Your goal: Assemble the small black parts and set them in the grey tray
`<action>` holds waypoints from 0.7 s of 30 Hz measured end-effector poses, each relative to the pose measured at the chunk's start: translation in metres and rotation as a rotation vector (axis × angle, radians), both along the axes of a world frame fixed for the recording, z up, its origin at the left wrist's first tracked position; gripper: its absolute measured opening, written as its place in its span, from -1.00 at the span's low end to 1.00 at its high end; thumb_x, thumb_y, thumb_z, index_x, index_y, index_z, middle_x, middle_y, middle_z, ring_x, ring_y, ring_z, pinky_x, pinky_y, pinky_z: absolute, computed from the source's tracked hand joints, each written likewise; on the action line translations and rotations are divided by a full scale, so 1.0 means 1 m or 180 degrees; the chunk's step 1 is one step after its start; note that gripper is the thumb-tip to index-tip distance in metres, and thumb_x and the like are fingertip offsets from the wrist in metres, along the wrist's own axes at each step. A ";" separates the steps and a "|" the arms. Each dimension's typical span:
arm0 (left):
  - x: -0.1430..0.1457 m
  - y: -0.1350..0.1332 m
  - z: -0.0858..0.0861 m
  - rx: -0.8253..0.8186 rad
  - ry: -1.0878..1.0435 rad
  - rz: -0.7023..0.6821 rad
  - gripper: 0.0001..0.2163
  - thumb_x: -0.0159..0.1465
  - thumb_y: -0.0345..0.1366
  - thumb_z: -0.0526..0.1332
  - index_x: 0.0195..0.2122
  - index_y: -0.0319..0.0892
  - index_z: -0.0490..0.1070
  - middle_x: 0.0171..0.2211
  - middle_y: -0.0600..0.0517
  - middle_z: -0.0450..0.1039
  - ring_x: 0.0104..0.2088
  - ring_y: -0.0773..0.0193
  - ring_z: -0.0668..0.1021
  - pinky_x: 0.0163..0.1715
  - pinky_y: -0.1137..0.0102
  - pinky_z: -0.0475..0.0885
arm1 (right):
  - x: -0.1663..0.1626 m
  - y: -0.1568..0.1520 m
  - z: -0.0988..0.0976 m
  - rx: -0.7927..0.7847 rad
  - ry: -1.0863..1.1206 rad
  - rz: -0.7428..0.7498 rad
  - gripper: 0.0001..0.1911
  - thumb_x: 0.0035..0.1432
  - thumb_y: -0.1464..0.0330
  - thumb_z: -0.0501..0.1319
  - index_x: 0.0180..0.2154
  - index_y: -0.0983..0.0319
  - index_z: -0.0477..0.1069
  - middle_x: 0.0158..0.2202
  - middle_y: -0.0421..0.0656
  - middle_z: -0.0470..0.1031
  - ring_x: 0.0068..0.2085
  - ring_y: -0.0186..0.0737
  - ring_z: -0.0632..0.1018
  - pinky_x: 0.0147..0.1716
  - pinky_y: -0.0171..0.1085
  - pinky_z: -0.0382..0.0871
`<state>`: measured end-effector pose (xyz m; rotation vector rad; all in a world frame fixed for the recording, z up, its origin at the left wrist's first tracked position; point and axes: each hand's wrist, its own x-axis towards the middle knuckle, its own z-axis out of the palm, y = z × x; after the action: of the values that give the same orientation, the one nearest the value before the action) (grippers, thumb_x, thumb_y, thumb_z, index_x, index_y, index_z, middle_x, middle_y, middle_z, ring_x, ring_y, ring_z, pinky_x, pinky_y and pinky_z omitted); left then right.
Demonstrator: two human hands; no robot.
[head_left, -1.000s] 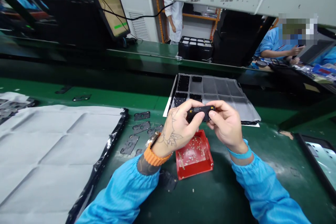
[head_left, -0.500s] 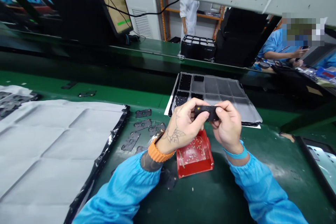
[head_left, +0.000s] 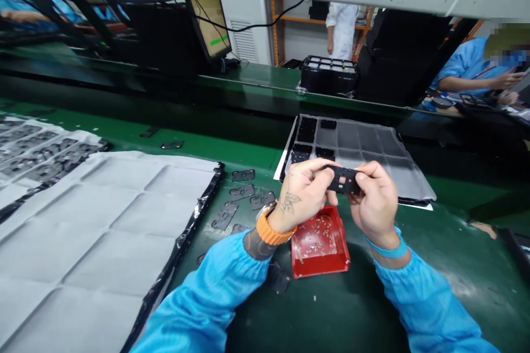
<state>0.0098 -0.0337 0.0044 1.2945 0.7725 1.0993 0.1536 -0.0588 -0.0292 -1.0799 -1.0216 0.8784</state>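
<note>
Both hands hold one small flat black plastic part (head_left: 344,178) with cut-out holes, above the green bench. My left hand (head_left: 304,194), tattooed and with an orange watch strap, pinches its left end. My right hand (head_left: 375,201) grips its right end with thumb on top. Just below the hands sits a small red tray (head_left: 321,242) with several tiny pale bits in it. Behind the hands lies a grey compartment tray (head_left: 364,149) with a few black parts in its left cells.
A large grey sheet (head_left: 103,215) edged in black film covers the left bench. Several loose black parts (head_left: 242,193) lie beside it. A monitor (head_left: 210,25), a black crate (head_left: 329,74) and seated and standing co-workers are beyond the conveyor.
The view has swung left, so everything sits further right. The black part has been turned in my fingers and now shows its flat face with holes.
</note>
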 end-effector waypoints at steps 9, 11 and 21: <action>-0.003 0.002 -0.004 0.0038 0.0115 0.0031 -0.75 0.23 -0.20 0.23 -0.26 -0.28 0.60 -0.65 0.06 0.48 -0.75 0.40 0.45 -0.76 0.55 0.33 | 0.001 -0.003 0.001 0.0035 -0.0192 0.0042 -0.77 0.24 0.20 0.19 -0.35 0.12 0.17 -0.52 -0.28 0.22 -0.58 -0.34 0.23 -0.62 -0.31 0.09; -0.003 0.003 -0.003 -0.0031 0.0016 0.0136 -0.80 0.20 -0.24 0.23 -0.34 -0.26 0.56 -0.63 0.08 0.47 -0.75 0.42 0.45 -0.77 0.57 0.30 | 0.000 -0.005 0.000 0.0068 -0.0236 0.0047 -0.78 0.24 0.23 0.21 -0.36 0.13 0.19 -0.48 -0.26 0.28 -0.53 -0.32 0.29 -0.57 -0.30 0.19; 0.005 0.004 -0.013 0.0076 -0.0809 -0.0296 -0.51 0.23 -0.12 0.41 0.09 -0.24 0.36 -0.29 -0.02 0.56 -0.55 0.38 0.58 -0.64 0.55 0.41 | -0.009 0.002 0.014 -0.0039 0.0741 0.0301 -0.69 0.15 0.15 0.35 -0.33 0.14 0.27 -0.66 -0.44 0.17 -0.71 -0.48 0.14 -0.73 -0.45 -0.01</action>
<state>0.0147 -0.0296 -0.0088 1.1706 0.5064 1.1731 0.1446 -0.0568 -0.0150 -0.9208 -0.8784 1.0617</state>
